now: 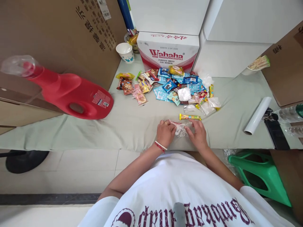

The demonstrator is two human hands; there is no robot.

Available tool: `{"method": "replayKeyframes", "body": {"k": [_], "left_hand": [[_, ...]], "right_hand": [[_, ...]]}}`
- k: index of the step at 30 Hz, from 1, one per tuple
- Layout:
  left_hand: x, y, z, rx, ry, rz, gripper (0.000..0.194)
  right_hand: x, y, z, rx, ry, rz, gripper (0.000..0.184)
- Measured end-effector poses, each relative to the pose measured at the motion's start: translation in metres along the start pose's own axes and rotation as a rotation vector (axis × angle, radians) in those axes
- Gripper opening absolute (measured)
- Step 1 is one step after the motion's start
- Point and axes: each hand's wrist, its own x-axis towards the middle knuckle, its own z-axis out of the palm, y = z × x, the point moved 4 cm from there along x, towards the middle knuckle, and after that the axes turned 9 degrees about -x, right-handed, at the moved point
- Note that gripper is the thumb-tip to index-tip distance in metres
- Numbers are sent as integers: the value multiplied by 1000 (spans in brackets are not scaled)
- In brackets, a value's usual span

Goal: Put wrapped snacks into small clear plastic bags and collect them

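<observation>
A small crinkled clear plastic bag with a pinkish-red edge lies at the table's front edge, between my two hands. My left hand has its fingers closed on the bag's left side. At the bag's right side is my right hand, thumb and fingers apart and touching the plastic. Just beyond them lies a thin yellow snack stick. Farther back spreads a pile of wrapped snacks, with blue, brown and yellow packets. Crumpled clear wrappers lie at its right side.
A Wahaha carton stands behind the pile, beside white boxes. A red jug and paper cup are at left. On the right are a white roll, a black object, and clear bottles. A green stool stands below.
</observation>
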Motion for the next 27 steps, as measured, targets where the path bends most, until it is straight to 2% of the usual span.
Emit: {"method": "replayKeyframes", "body": {"k": [2, 5, 7, 10, 12, 14, 16, 19, 21, 23, 24, 25, 27], "left_hand": [[-1, -4, 1, 18, 85, -82, 12], [-4, -11, 0, 49, 211, -194, 49], [-3, -13, 1, 82, 171, -215, 54], [-3, -14, 6, 79, 58, -243, 42], [-5, -11, 4, 36, 70, -242, 34], [-8, -5, -1, -34, 121, -169, 27], [-12, 3, -7, -169, 121, -32, 30], [-21, 13, -13, -429, -49, 158, 43], [-26, 15, -15, -593, -205, 183, 51], [-25, 9, -18, -767, -315, 106, 58], [-20, 1, -22, -841, -327, 44, 57], [-10, -9, -30, -883, -297, -23, 51], [24, -39, -57, -838, -97, -134, 35]], "right_hand": [[2, 9, -3, -151, 53, 33, 40], [3, 7, -3, -201, 17, -17, 17], [2, -1, -3, -137, -39, -3, 15], [2, -21, -1, 23, -154, 27, 20], [5, -36, 2, 118, -166, -14, 27], [8, -46, 7, 222, -167, -44, 32], [10, -49, 15, 341, -225, -32, 35], [7, -45, 24, 470, -301, 41, 43], [3, -42, 27, 526, -320, 99, 45], [-1, -38, 27, 593, -343, 120, 44], [-3, -36, 25, 613, -351, 111, 44], [-4, -32, 23, 612, -349, 102, 44], [-7, -17, 14, 536, -290, 122, 44]]}}
